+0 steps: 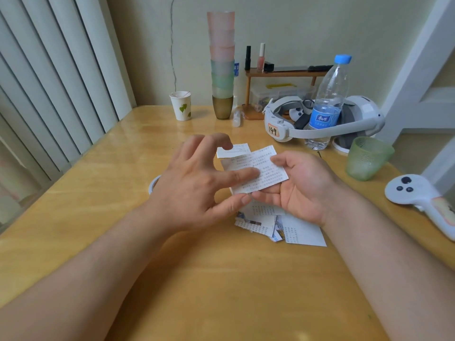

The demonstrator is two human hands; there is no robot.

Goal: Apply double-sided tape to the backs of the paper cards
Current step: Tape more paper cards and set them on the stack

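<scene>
Paper card (264,168), printed side up, at centre frame above the wooden table (98,193). Cradled on the upturned fingers of the right hand (295,188), thumb curled over its far edge, probably to keep it flat. Pressed by the index finger of the left hand (194,183), other fingers spread and loosely bent; likely smoothing tape, though none visible. More cards (290,227) heaped just below. Tape roll (154,184) half hidden behind the left hand. Water bottle (327,102) and headset (320,121) at upper right, cup stack (221,62) against the wall.

Handwritten "149" on headset label (273,130), card (261,168) print too small to read
</scene>
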